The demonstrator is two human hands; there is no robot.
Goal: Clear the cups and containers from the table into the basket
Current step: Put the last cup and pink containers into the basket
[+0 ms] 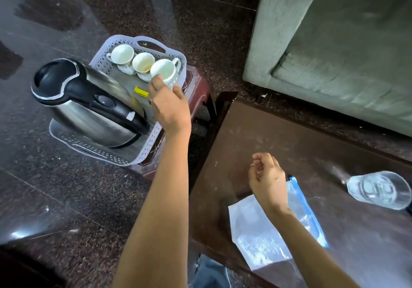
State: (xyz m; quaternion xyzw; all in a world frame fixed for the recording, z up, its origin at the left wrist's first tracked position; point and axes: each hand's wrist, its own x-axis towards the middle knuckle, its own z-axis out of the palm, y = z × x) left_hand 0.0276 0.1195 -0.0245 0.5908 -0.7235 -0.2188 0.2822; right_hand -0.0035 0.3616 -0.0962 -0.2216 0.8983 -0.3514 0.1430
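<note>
Now the left hand [169,105] grips a white ceramic cup [164,70] inside the pale perforated plastic basket [104,154]; right of the basket, the right hand [268,178] hovers loosely curled, holding nothing.

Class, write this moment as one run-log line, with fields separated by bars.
left hand grips white cup in basket | right hand empty above table | remaining: glass, plastic bag

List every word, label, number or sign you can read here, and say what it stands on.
No text here can be read.
On the kettle handle, a white sticker: too small and blurred to read.
In the basket, a yellow tag: no legible print shows.
</note>
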